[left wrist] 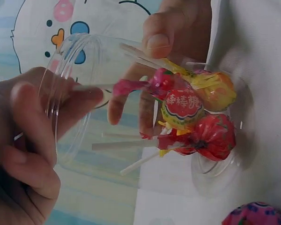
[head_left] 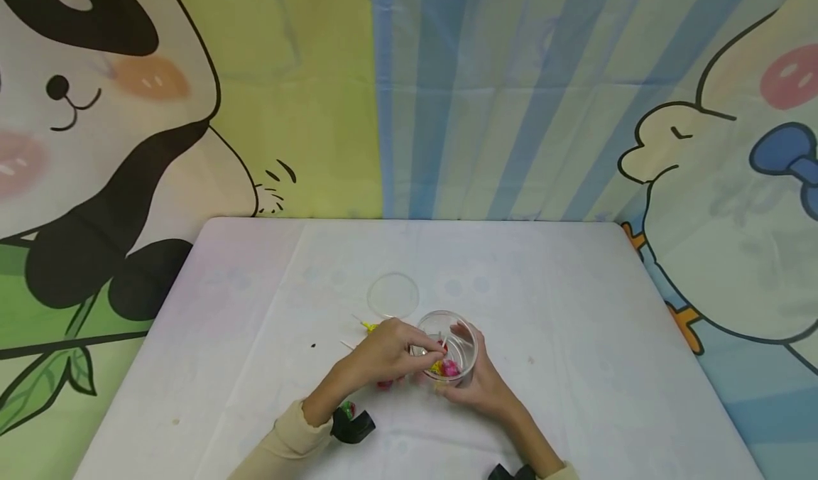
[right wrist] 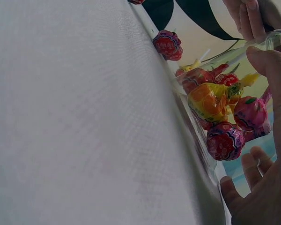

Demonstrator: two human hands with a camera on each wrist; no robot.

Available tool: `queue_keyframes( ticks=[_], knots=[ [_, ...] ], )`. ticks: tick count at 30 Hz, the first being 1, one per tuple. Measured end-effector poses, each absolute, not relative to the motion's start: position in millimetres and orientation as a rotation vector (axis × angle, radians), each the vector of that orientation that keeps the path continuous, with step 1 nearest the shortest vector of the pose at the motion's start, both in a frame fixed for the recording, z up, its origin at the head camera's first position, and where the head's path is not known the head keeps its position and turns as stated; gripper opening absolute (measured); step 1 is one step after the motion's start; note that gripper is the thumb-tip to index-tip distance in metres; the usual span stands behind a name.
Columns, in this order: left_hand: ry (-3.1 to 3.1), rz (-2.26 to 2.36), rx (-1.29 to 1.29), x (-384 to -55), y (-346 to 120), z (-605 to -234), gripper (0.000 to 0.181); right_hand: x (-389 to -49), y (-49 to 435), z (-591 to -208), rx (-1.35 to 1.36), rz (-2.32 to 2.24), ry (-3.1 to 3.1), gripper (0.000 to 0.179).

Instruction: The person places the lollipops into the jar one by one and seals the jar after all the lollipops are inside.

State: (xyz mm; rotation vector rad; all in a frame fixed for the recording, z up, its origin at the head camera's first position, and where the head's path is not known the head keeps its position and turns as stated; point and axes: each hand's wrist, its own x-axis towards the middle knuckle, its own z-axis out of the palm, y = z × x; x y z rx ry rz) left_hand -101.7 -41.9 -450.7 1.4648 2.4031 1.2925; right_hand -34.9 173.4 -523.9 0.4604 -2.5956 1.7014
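Note:
A clear round jar [head_left: 471, 358] of wrapped lollipops stands on the white table, with my right hand [head_left: 484, 389] gripping its side. In the left wrist view, the thumb and fingers of that hand [left wrist: 171, 35] show behind the jar wall. My left hand [head_left: 388, 350] reaches into the jar's mouth and pinches the white stick of a lollipop [left wrist: 181, 107] in a red and yellow wrapper. Around it inside are a yellow lollipop [left wrist: 215, 91] and a red one [left wrist: 215, 138]. Through the wall in the right wrist view, a pink lollipop [right wrist: 250, 112] is visible.
A clear round lid [head_left: 393, 295] lies behind the jar. Left of the jar, partly hidden by my left hand, are a yellow-wrapped lollipop [head_left: 369, 326] and a red one [head_left: 385, 385]. A green and red one [head_left: 348, 408] lies near my left wrist's black strap [head_left: 353, 427].

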Motion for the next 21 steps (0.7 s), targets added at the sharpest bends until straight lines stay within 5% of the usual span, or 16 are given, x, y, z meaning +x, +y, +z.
queue_keyframes(
  ticks=[10,21],
  knots=[
    [2.465,1.482,1.349,-95.0,-45.4,-448.6,0.013,-37.8,177.8,-538.9,0.460,1.720,-2.610,0.113],
    [2.576,1.663,1.016,-92.8,-107.7,-442.6,0.019,-36.7,176.4,-537.1,0.383,1.696,-2.644,0.110]
  ],
)
